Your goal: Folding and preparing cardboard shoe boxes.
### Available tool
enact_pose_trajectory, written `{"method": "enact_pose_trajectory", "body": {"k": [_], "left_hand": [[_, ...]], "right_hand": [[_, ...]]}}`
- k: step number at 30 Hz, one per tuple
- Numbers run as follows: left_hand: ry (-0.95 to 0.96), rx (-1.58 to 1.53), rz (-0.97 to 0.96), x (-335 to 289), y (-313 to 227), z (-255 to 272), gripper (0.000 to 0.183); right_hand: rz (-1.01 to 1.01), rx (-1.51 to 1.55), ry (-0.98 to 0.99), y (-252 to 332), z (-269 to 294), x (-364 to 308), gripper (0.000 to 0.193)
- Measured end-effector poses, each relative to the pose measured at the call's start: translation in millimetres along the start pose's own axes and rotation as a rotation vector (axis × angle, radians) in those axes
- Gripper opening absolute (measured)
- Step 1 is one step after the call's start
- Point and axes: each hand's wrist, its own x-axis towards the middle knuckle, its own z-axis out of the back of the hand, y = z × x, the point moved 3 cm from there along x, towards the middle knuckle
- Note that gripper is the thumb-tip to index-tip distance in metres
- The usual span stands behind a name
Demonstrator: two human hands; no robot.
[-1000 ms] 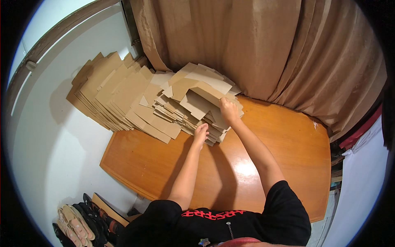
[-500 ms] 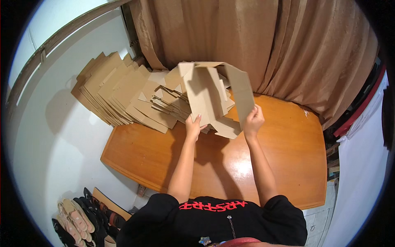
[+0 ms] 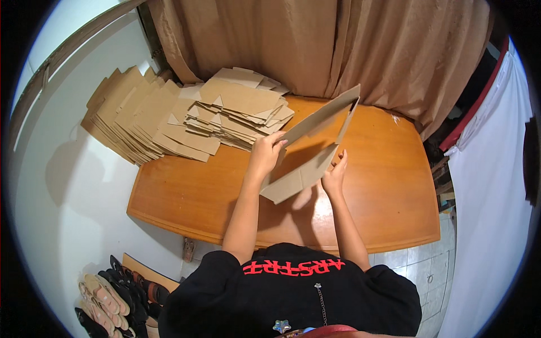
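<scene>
Above the table, an unfolded cardboard box (image 3: 301, 177) is held tilted, its panels forming an open frame through which the tabletop shows. My left hand (image 3: 266, 152) grips its left edge, thumb and fingers closed over the cardboard. On the other side, my right hand (image 3: 335, 173) holds the lower right panel near a corner; some of its fingers are hidden by the cardboard. Just beyond my left hand lies a pile of flattened cardboard boxes (image 3: 239, 96), loosely stacked with edges and flaps sticking out.
More flat cardboard sheets (image 3: 138, 110) lean in a row against the white wall at the left. Everything rests on a brown wooden table (image 3: 383, 186). A brown curtain (image 3: 253, 39) hangs behind it, and a white cloth (image 3: 490, 186) at the right. Shoes (image 3: 107, 298) stand at the lower left.
The box has been turned and tipped from nearly upright to a slant, and lowered toward me. My right hand has shifted from its right side panel to its lower right.
</scene>
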Motion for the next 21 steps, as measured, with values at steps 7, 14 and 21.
{"method": "enact_pose_trajectory", "body": {"k": [7, 14, 21], "left_hand": [[0.078, 0.238, -0.131, -33.6, -26.1, 3.2, 0.026], [0.034, 0.270, -0.273, -73.8, -33.6, -0.4, 0.026], [0.091, 0.193, -0.105, -99.2, -6.3, 26.2, 0.021]], "right_hand": [[-0.018, 0.422, 0.043, 23.9, 23.9, -42.4, 0.088], [-0.096, 0.232, -0.018, 10.4, 20.0, -66.8, 0.050], [-0.081, -0.041, -0.220, 1.6, 56.4, -105.8, 0.024]]}}
